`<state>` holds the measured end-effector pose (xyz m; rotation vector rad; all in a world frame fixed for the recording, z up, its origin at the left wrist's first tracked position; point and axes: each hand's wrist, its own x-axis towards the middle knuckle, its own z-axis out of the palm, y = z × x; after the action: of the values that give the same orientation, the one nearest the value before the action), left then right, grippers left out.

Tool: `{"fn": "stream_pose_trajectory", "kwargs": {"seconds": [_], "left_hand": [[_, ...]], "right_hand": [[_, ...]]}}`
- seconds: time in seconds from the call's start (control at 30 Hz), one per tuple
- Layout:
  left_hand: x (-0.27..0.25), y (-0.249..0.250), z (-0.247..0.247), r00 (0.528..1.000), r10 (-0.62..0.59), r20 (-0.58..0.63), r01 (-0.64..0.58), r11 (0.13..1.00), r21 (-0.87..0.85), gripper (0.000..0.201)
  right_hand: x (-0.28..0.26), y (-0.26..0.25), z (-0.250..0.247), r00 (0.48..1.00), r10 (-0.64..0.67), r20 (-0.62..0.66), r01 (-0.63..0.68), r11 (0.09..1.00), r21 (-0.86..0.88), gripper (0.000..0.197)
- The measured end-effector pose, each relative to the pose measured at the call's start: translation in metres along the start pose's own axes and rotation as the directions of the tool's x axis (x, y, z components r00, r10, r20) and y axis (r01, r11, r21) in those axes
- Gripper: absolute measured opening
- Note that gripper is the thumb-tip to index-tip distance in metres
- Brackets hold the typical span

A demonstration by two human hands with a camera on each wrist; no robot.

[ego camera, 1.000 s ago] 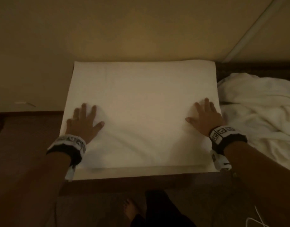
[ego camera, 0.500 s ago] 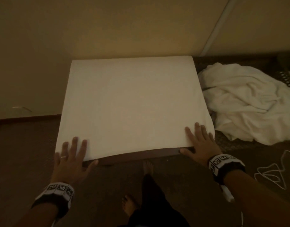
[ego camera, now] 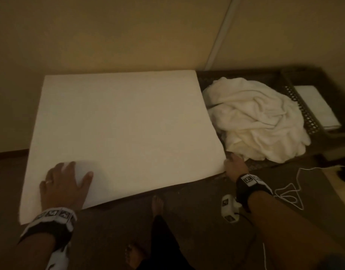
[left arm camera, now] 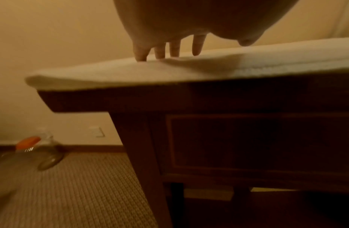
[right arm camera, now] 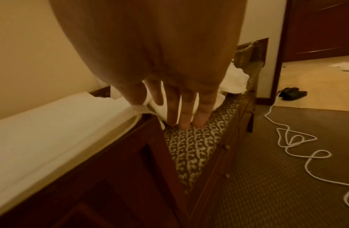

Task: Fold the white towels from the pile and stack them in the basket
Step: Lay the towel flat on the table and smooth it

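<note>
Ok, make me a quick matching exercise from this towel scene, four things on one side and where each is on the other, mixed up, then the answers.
Things:
1. flat towel
2. crumpled towels
3. folded towel
4. white cord

Places:
A. in the dark basket
B. looped on the carpet
C. spread on the wooden table
D. heaped on the patterned bench

Pairs: 1-C, 2-D, 3-A, 4-B

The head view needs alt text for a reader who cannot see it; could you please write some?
A white towel lies flat on a dark table, left hand resting on its near left corner, right hand at its near right corner. A crumpled towel pile lies to the right.
</note>
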<state>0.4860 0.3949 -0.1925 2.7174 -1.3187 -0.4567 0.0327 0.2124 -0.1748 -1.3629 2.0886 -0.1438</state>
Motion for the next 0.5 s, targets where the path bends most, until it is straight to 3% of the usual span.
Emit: {"fn": "stream_pose_trajectory", "kwargs": {"seconds": [0.07,0.2,0.3,0.4,0.5], "left_hand": [[0.005,0.008,0.01,0.997,-0.032,-0.063,0.031,0.999,-0.022,0.068],[0.005,0.011,0.018,0.991,-0.058,-0.119,0.058,0.998,-0.002,0.065],[0.009,0.012,0.016,0.987,-0.078,-0.141,0.074,0.997,-0.029,0.073],[0.014,0.01,0.013,0.989,-0.092,-0.116,0.085,0.994,-0.071,0.08],[0.02,0.004,0.014,0.991,-0.081,-0.105,0.071,0.993,-0.099,0.082]], "right_hand": [[0.003,0.002,0.0,0.998,0.025,0.062,-0.027,0.999,0.024,0.033],[0.007,0.007,-0.002,0.999,0.047,0.022,-0.05,0.976,0.214,0.022],[0.008,0.003,-0.009,0.998,0.056,-0.029,-0.051,0.988,0.149,0.021],[0.002,-0.021,-0.022,0.995,-0.05,-0.092,0.053,0.998,0.029,0.014],[-0.01,-0.053,-0.029,0.974,-0.184,-0.133,0.189,0.982,0.024,0.012]]}}
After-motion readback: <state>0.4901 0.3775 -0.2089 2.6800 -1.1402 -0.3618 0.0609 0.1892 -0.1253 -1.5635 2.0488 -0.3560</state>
